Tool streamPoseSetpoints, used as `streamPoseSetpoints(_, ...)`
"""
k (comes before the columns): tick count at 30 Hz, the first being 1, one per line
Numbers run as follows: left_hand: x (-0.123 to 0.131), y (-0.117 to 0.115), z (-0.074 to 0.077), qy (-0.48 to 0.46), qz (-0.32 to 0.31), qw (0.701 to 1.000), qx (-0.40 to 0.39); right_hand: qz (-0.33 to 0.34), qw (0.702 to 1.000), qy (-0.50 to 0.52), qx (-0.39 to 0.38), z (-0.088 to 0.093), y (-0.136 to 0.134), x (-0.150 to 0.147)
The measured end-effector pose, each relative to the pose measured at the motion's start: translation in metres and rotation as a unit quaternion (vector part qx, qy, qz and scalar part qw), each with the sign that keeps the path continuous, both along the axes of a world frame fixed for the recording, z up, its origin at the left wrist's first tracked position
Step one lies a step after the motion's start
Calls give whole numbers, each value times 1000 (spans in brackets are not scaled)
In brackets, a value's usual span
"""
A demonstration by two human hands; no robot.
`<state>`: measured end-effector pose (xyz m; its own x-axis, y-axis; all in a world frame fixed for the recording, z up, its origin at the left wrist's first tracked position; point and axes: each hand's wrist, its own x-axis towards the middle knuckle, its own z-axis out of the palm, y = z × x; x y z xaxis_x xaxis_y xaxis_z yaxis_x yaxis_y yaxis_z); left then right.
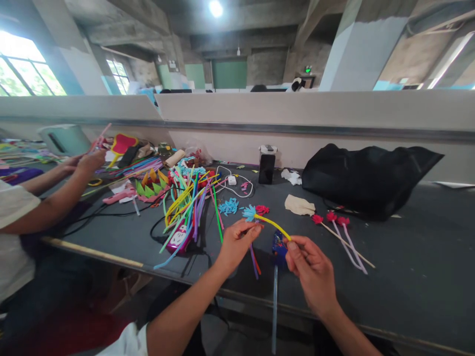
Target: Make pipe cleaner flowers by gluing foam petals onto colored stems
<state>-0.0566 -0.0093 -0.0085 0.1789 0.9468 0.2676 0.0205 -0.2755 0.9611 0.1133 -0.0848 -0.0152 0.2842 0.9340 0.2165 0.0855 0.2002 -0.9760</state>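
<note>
Two bare hands work over the dark desk (419,262); clock is centred on the yellow stem (273,224), 12 = toward the partition (297,113). R hand (309,262), approx 4 o'clock, pinches the stem's lower end btwn thumb & fingers. L hand (237,243), approx 8, has thumb & fingers narrow, tips just under the blue flower (250,213); can't tell if they grip anything. Flower sits on the stem's other end, at 10. Blue petal pile (229,206) lies at 9–10, w/ red petals (261,209) near 11, just behind the flower. Blue tool (279,245) at 6, partly hidden by R hand, w/ a clear stick (275,309) hanging past the desk edge. Three red flowers (331,216) on stems lie at 3; beige cloth (299,205) at 2, big black bag (363,180) beyond it. Phone (266,169) stands upright approx 12; white cable (247,184) w/ plug at 11. Mixed bundle of fuzzy sticks (189,200) at 9–10, over a purple-pink box (179,238). Farther out, same dir., a co-worker's hands (87,162) hold a pink piece (101,137), details blurred.
</note>
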Motion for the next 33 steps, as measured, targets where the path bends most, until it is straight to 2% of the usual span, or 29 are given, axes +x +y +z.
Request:
streamPoseSetpoints(6,-2,-1,7,8,2,1000,15,-43,998,48,-1,8,2,9)
streamPoseSetpoints(10,-2,-5,11,12,-14,1000,13,-10,989,150,-12,13,4,8)
streamPoseSetpoints(14,-1,-7,11,-30,-44,998,-21,17,975,219,-24,17,4,6)
streamPoseSetpoints(21,4,-4,12,-118,-12,991,-66,31,976,210,-52,15,3,2)
streamPoseSetpoints(33,2,-3,18,-200,-23,977,-74,61,973,194,-105,2,-2,-11)
